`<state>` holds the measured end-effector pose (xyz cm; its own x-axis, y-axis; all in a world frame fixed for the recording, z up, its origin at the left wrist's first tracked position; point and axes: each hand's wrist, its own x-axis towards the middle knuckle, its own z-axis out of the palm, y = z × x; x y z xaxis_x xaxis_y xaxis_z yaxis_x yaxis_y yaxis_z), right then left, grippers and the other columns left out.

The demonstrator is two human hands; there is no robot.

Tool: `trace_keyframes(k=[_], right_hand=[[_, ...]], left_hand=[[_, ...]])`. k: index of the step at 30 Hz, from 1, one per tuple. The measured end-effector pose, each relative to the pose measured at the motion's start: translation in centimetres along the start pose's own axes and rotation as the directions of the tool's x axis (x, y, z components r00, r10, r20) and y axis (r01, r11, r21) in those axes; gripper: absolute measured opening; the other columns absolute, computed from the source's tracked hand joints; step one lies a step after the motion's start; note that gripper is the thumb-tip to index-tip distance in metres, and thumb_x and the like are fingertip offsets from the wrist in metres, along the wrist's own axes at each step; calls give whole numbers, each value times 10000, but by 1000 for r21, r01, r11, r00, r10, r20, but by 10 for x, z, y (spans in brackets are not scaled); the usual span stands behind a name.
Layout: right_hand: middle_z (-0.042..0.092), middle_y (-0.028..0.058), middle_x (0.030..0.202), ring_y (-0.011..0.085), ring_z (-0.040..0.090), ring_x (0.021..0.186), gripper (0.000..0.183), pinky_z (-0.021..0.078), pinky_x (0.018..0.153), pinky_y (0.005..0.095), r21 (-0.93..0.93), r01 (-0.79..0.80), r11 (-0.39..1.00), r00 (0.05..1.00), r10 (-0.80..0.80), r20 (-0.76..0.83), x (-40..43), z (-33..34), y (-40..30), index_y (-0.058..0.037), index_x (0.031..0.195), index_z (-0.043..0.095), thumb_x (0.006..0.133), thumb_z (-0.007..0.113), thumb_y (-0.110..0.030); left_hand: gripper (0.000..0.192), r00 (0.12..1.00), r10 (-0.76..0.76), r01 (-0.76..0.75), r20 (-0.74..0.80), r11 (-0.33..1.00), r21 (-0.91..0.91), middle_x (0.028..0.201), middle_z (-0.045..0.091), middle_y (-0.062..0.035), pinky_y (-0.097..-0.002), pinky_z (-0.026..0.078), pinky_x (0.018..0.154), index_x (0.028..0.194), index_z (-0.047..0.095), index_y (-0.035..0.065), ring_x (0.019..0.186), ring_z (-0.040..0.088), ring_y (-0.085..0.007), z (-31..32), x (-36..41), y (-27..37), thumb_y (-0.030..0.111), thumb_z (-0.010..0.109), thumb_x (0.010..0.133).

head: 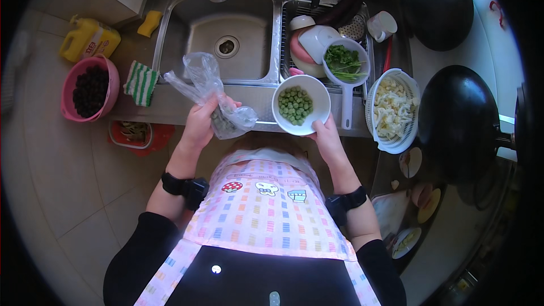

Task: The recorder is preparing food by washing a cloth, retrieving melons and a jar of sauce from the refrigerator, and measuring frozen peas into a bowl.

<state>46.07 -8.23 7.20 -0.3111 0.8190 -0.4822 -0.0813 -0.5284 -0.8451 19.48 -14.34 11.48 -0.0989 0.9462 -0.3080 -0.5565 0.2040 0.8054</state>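
Observation:
My left hand [204, 121] grips a clear plastic bag [231, 119] by its gathered part, at the front edge of the sink counter. Some green contents show in the bag's lower part. To its right, my right hand [325, 134] holds a white bowl [322, 112] by the rim and side nearest me. Green peas [295, 105] fill part of the bowl. Just beyond the bowl, a white long-handled strainer [347, 102] with leafy green herbs [342, 61] rests over the dish rack.
Behind my hands lies a steel sink [178, 29]. On the left are a pink basket [115, 87] of dark fruit, a striped cloth [141, 83], a yellow sponge [149, 24] and a yellow pump bottle [91, 38]. Rightward stand a white colander [374, 136] of cauliflower pieces and a black wok [459, 123].

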Motion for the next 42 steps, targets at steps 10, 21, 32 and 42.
trace_keyframes(k=[10, 21, 32, 42], right_hand=[[488, 135, 1070, 229, 579, 872, 401, 543, 645, 315, -45, -186, 981, 981, 184, -61, 5, -4, 12, -10, 1182, 326, 781, 332, -15], [478, 140, 1070, 220, 584, 849, 411, 544, 630, 315, -120, -180, 976, 981, 171, -87, 27, -21, 41, -15, 1183, 308, 774, 349, -18], [543, 182, 882, 281, 574, 722, 429, 447, 679, 355, -789, 78, 609, 956, -271, -115, -4, -48, 15, 32, 1129, 419, 793, 551, -198], [505, 169, 956, 291, 541, 847, 450, 459, 700, 371, -761, 593, 263, 742, -545, 391, 25, -9, -4, -8, 1097, 443, 696, 629, -94]], left_hand=[[256, 998, -68, 67, 7, 966, -250, 904, 574, -141, -384, 427, 852, 945, 491, 8, 938, 546, -259, -6, 12, 1, 213, 341, 919], [389, 994, 28, -24, 108, 999, -34, 1224, 440, -144, -320, 307, 969, 1205, 392, -12, 1131, 414, -216, 30, 12, 27, 250, 297, 933], [334, 926, 335, -376, 175, 784, 494, 1049, 528, -93, -273, 370, 866, 1124, 453, -1, 966, 496, -161, 41, 9, 60, 247, 345, 929], [350, 894, 417, -446, 161, 801, 399, 986, 516, -105, -329, 404, 852, 1042, 455, 1, 943, 524, -204, 44, 9, 48, 305, 330, 923]])
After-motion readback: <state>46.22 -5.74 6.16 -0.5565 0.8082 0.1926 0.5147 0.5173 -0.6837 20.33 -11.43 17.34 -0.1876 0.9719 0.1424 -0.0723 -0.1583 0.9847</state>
